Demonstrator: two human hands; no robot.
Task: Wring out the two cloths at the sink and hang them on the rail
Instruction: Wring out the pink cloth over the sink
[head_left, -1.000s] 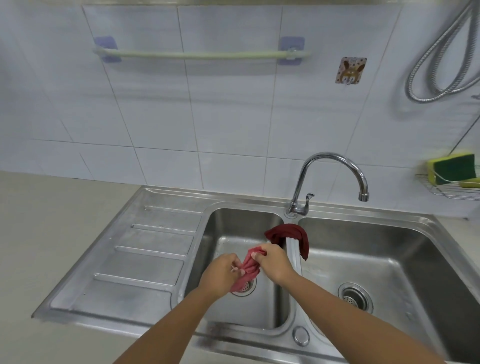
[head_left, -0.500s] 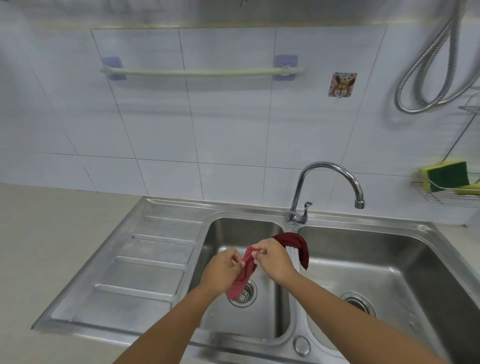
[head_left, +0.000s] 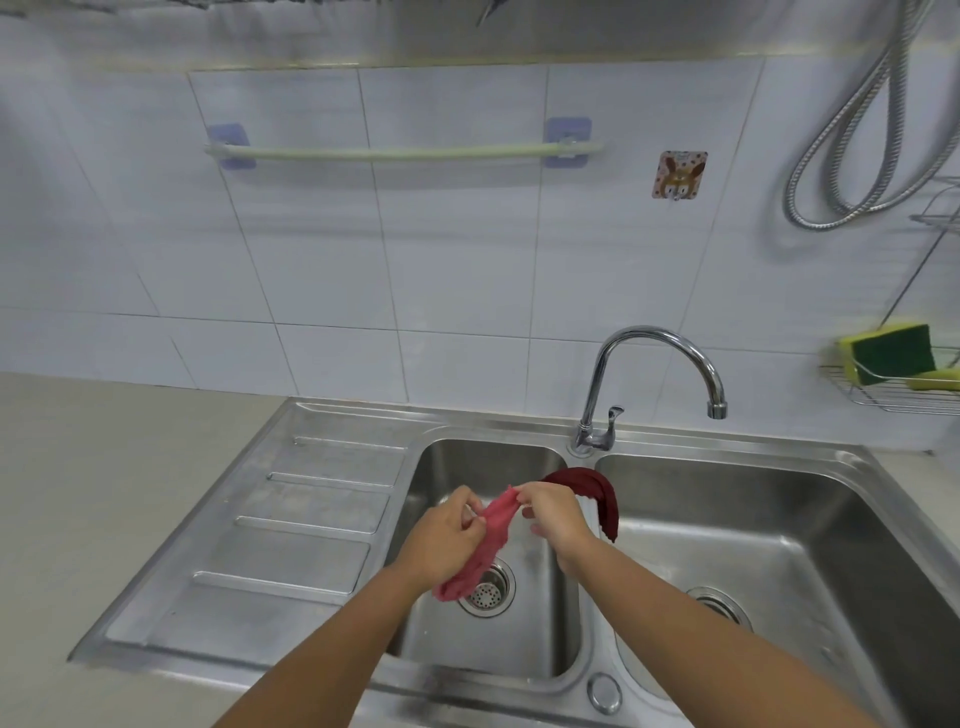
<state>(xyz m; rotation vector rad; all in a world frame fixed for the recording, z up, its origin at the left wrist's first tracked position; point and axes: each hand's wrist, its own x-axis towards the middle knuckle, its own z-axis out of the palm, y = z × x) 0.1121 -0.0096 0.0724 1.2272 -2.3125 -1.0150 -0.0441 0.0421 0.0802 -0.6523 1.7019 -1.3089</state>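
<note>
Cloths first: the pink cloth hangs over the left basin, gathered into a loose rope between both hands, while the dark red cloth is draped over the divider between the two basins, at about 2 o'clock from the hands.

Largest in view is the white tiled wall, filling the upper half. Below it the pale counter runs off toward 9 o'clock. Set into it is the steel double sink, with a ribbed drainboard at its 9 o'clock side. A curved chrome tap rises from the back rim at 12 o'clock of the divider, its spout over the right basin. A looped metal hose hangs on the wall toward 1 o'clock.

The pale green rail is fixed high on the wall at 12 o'clock of the left basin, on two lilac mounts, with nothing over it. A wire rack with a green and yellow sponge sits at 3 o'clock. A small cartoon hook is stuck just right of the rail.

The left hand has its grip closed around the pink cloth's middle, the tail dropping toward the drain strainer. The right hand pinches the cloth's upper end between thumb and fingers.
</note>
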